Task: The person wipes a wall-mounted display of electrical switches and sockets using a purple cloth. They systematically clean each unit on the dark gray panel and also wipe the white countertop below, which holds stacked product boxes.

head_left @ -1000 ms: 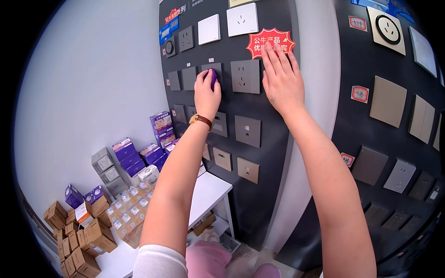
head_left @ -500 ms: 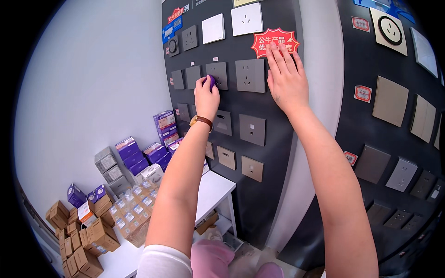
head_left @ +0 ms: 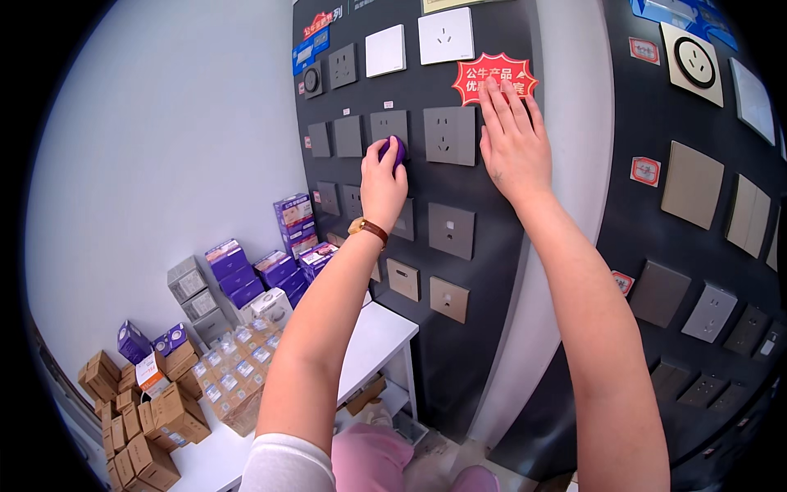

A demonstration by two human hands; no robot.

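Observation:
My left hand [head_left: 384,187], with a brown-strapped watch at the wrist, is closed round a small purple rounded thing [head_left: 393,152]. I cannot make out its kind. It lies against the lower part of a grey wall socket [head_left: 388,123] on the dark display board [head_left: 418,184]. To its right is another grey socket plate [head_left: 450,136]. My right hand [head_left: 518,156] lies flat with fingers stretched upward, its fingertips over a red star-edged sign [head_left: 493,75] and its palm beside that plate.
More switch and socket plates cover this board and a second dark board [head_left: 697,238] on the right, past a pale pillar [head_left: 566,164]. At the lower left a white table [head_left: 381,336] carries brown cartons [head_left: 176,414], purple boxes [head_left: 225,261] and a plastic-wrapped pack [head_left: 238,377].
My left hand has moved right and slightly down across the grey socket with the purple thing in it. My right hand stays flat at the sign.

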